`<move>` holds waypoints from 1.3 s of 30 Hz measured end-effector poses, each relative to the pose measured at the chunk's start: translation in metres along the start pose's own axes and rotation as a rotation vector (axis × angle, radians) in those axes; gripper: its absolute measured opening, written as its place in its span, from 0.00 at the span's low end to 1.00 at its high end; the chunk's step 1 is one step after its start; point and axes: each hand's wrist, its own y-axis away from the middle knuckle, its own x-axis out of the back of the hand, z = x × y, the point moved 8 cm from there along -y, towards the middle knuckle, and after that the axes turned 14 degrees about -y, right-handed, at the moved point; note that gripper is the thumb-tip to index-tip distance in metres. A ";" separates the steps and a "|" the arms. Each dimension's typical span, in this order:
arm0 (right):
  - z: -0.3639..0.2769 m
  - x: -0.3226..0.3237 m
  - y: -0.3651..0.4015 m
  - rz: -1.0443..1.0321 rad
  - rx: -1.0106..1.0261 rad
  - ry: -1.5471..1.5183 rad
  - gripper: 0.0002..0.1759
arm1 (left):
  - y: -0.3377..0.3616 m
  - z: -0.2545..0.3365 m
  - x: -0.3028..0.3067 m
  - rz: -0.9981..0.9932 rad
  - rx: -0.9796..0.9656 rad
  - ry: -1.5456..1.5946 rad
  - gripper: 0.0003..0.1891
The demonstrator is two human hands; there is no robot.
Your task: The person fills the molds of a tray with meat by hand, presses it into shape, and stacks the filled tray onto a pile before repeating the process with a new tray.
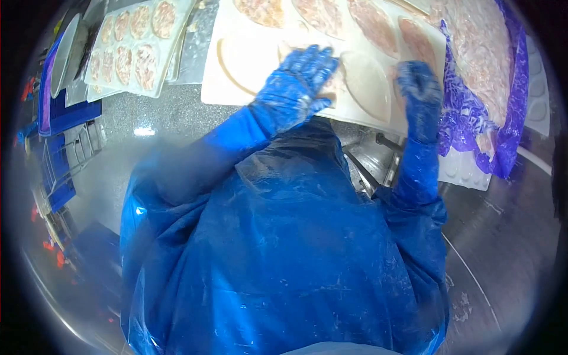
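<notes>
I have the long white moulded tray [208, 89] just in front of the person, its oval cavities in two rows. The cavities of the far row hold pale pink shredded meat [373, 26]; in the near row, two broad cavities show bare white, one on each side of the left hand.

My view puts the left hand [299, 86], in a wet blue glove, over a near-row cavity with its fingers and thumb spread wide; some pale pieces show beside it. The right hand [419, 83], gloved alike, is curled in over the tray's right end, its fingers bent under; I cannot tell whether it grips anything.

Just right of the tray I see a purple plastic sheet [518, 89] around a large heap of shredded pale meat [482, 53]. A white dimpled tray [464, 171] sticks out beneath it.

To the left, near the long tray, a smaller white tray [133, 43] carries two rows of filled ovals. Farther left I make out a blue plastic container [71, 112] and a thin metal rack [71, 157].

A glossy blue plastic apron [290, 248] fills the lower middle of my view.
</notes>
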 end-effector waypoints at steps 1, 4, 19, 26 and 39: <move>0.000 0.007 -0.001 0.007 -0.005 0.008 0.04 | 0.004 -0.007 0.002 -0.023 0.058 -0.028 0.38; 0.018 0.034 0.004 0.221 -0.172 -0.201 0.04 | 0.005 -0.016 0.005 -0.038 0.108 -0.057 0.39; -0.030 -0.093 0.060 -0.308 -0.228 -0.161 0.23 | 0.039 -0.051 0.030 0.142 0.185 0.028 0.34; -0.102 -0.086 0.064 -0.352 0.103 0.110 0.32 | 0.051 -0.006 0.015 -0.143 0.047 0.081 0.38; -0.064 -0.116 0.059 -0.507 -0.063 -0.315 0.35 | 0.029 -0.025 0.039 0.185 0.197 0.105 0.45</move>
